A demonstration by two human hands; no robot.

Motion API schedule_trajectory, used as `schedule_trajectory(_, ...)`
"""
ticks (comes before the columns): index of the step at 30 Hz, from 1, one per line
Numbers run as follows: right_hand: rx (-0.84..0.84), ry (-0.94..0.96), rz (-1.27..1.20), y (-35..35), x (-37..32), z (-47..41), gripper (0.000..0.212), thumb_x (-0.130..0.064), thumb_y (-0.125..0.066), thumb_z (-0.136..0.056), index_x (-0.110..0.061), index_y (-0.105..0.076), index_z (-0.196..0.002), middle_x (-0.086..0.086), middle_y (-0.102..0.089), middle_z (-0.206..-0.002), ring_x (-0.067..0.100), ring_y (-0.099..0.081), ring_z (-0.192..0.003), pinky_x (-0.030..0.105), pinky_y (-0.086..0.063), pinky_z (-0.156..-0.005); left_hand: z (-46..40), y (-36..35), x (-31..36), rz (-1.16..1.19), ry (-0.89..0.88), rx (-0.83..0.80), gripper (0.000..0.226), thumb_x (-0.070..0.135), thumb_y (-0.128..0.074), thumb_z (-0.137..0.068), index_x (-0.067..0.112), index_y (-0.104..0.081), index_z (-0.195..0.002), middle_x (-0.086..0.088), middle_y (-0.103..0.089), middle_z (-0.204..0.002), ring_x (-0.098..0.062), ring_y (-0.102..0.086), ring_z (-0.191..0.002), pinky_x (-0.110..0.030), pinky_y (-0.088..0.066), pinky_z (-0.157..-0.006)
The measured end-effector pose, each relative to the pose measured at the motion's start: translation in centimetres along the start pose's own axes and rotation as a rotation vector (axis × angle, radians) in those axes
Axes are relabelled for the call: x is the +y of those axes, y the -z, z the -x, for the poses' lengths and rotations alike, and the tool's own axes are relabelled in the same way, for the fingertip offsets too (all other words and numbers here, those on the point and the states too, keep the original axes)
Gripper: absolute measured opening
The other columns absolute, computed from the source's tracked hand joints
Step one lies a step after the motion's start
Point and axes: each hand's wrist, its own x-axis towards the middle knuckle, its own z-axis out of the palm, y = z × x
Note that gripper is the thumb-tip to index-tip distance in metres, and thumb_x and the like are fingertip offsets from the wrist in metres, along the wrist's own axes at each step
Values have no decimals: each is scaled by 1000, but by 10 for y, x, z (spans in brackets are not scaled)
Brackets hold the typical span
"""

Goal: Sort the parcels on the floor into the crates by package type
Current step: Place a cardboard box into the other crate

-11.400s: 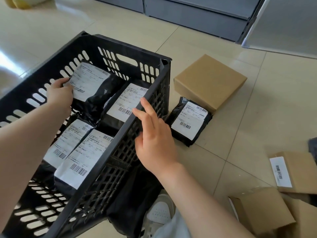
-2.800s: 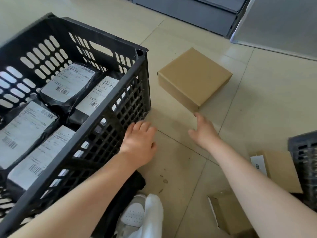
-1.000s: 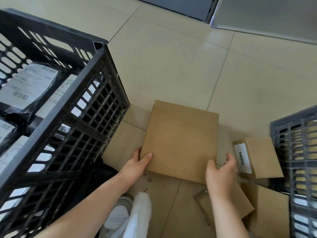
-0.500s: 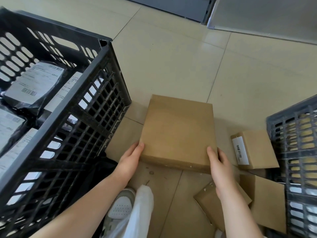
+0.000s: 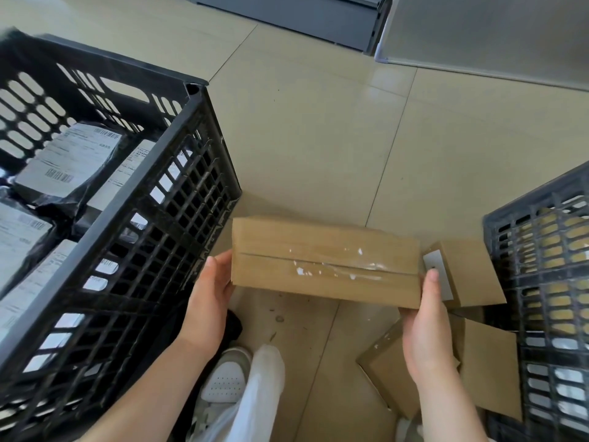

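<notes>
cardboard box (image 5: pixel 323 260) between both hands (image 5: pixel 210 301)

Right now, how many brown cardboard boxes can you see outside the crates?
4: one brown cardboard box held between both hands, one labelled box beside the grey crate, two lower right. Others may be hidden.

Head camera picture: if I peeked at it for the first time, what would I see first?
Right in the middle, the flat brown cardboard box with shiny clear tape along its seam, held at its ends by the left hand and the right hand. On the left stands the big black plastic crate with black plastic mailer bags bearing white labels. At the right edge is a grey plastic crate, with small brown cardboard boxes beside it.
</notes>
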Motion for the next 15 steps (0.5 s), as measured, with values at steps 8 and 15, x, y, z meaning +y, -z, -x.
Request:
schedule_trajectory(8,-7,130,-115,-16,-5,-5,37,-67,-38,-88,-45,-59,-109,-16,-64,-124,5,-55,-125,35,-35,-117,-8,-2,4,-26,-20,-60,56,47,-30,-96,20,-52,-141,-2,-61,-137,-19,-53,-130,-46,-35,-113)
schedule_trajectory(15,-2,170,74,-16,2,-19,19,-56,-43,-100,-51,-60,-108,-22,-67,-114,-1,-60,-112,28,-42,-101,-15,-4,4,-176,-56,-79,42,22,-50,-101,32,-49,-141,7,-56,-137,-6,-53,-126,-35,-41,-110)
